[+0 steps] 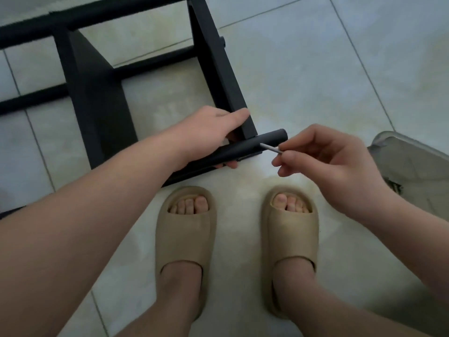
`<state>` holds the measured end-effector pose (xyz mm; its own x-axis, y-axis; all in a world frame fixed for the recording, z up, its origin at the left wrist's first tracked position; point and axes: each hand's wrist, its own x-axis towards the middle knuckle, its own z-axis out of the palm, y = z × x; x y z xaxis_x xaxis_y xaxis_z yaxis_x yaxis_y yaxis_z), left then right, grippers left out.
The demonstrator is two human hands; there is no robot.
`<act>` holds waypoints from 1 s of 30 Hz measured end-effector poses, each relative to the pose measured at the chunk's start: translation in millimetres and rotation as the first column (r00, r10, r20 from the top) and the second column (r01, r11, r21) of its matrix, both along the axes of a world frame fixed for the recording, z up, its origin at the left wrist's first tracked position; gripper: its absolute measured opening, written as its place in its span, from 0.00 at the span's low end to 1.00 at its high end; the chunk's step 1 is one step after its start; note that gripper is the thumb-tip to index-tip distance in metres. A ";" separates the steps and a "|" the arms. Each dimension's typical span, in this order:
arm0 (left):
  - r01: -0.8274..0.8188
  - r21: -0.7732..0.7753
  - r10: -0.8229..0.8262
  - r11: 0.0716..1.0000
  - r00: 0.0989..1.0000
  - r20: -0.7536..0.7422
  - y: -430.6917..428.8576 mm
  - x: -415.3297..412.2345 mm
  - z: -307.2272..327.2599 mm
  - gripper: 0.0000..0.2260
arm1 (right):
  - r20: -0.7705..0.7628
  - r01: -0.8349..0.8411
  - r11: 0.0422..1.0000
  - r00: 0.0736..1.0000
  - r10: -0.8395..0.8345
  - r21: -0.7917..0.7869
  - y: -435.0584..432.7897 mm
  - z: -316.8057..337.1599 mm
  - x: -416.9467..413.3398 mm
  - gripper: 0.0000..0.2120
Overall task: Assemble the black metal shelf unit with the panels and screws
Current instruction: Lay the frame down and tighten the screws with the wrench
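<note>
Shelf frame [92, 93]: black, lying on the tiled floor [315, 69] at left and centre, with its near corner just ahead of the person's feet
Left hand [209, 132]: wrapped round that near corner, thumb along the top of the upright panel, fingers curled under the black tube [269, 139]
Black tube: long axis runs from lower left up to the right; its free end sticks out past the corner toward the right hand
Silver pin [271, 149]: thin and short, its tip meets the side of the tube close to the free end; screw or hex key, cannot tell
Right hand [323, 161]: pinches the pin's outer end between thumb and fingertips, just beside the tube end
Coming move: likely driving the pin inward, leftward across the tube's axis; the right hand works while the left braces
</note>
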<state>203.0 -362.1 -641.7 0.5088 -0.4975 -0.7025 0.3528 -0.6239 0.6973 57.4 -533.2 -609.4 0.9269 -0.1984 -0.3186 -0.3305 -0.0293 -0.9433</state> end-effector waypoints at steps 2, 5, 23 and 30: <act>-0.011 -0.001 0.011 1.000 1.000 -0.021 -1.7 1.9 1.2 0.23 | 0.030 -0.006 1.000 1.000 0.006 0.004 0.6 0.5 1.3 0.05; 0.031 0.060 -0.033 0.998 0.999 0.034 -6.2 -0.6 0.7 0.22 | 0.050 -0.009 1.000 0.999 0.009 -0.001 1.2 -2.1 1.7 0.03; 0.046 0.053 -0.052 0.998 0.990 0.129 -4.4 -10.4 -3.5 0.22 | 0.041 -0.084 0.981 0.995 0.093 -0.173 13.5 -12.9 -1.2 0.03; 0.050 0.050 -0.056 0.998 0.990 0.132 -4.0 -9.9 -2.4 0.22 | 0.021 -0.127 0.978 0.991 0.132 -0.167 9.8 -12.7 -4.5 0.09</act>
<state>193.0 -366.2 -644.2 0.5735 -0.4946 -0.6531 0.2243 -0.6719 0.7058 52.9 -523.4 -622.1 0.9572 -0.1233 -0.2618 -0.2840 -0.2264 -0.9317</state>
